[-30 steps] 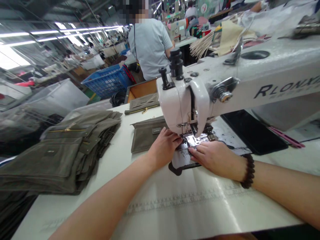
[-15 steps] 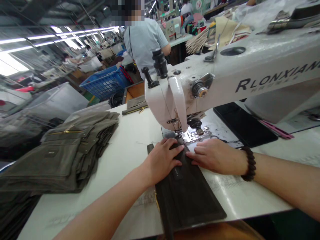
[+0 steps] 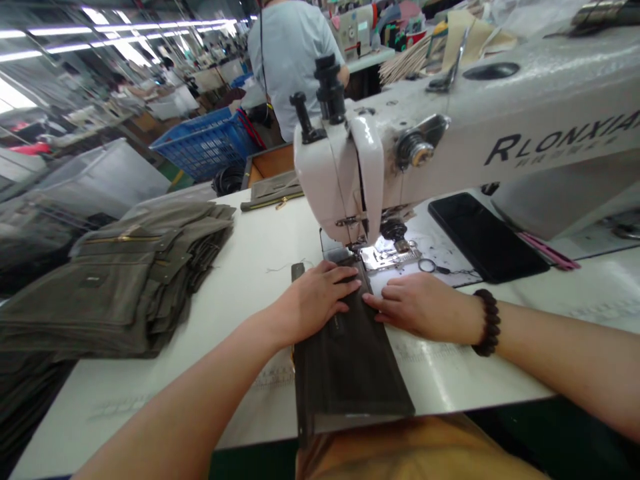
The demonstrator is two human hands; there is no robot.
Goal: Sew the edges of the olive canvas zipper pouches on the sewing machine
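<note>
Left hand (image 3: 314, 301), right hand (image 3: 426, 308) — both on one fabric piece (image 3: 356, 375).

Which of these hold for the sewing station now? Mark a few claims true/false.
1. The left hand rests on the dark fabric piece. True.
2. The beaded bracelet is on the left wrist. False: the bracelet is on the right wrist.
3. A fabric pile lies left of the sewing machine. True.
4. The blue basket sits on the sewing table. False: the basket is beyond it.
</note>
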